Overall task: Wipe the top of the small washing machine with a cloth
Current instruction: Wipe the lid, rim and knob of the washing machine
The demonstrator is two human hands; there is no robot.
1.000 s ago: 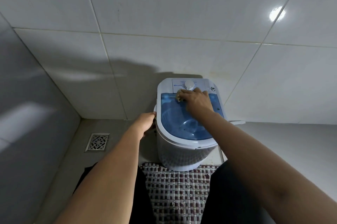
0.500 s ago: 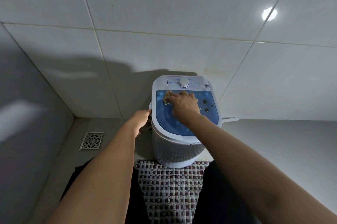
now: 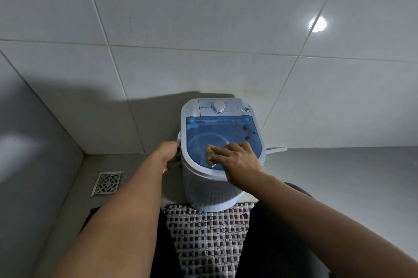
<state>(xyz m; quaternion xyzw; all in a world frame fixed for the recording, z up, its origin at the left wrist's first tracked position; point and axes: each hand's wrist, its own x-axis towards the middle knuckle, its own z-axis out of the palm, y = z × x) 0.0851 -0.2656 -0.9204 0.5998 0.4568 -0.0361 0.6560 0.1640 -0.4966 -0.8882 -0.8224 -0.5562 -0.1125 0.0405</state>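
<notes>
A small white washing machine (image 3: pixel 210 196) with a translucent blue lid (image 3: pixel 217 128) stands against the tiled wall. A white dial (image 3: pixel 219 106) sits on its back panel. My right hand (image 3: pixel 237 162) presses a small tan cloth (image 3: pixel 210 155) flat on the near part of the lid. Several dark spots (image 3: pixel 245 131) mark the lid's far right. My left hand (image 3: pixel 168 153) grips the machine's left side by its handle.
A woven checked mat (image 3: pixel 210 239) lies on the floor in front of the machine, between my dark-clothed legs. A metal floor drain (image 3: pixel 106 183) is set in the floor at the left. Tiled walls close in behind and at the left. A white hose end (image 3: pixel 276 149) sticks out right of the machine.
My right hand has dragged the cloth from the lid's far left edge near the dial down to its near part. The dark spots at far right are now uncovered. My left hand stays put.
</notes>
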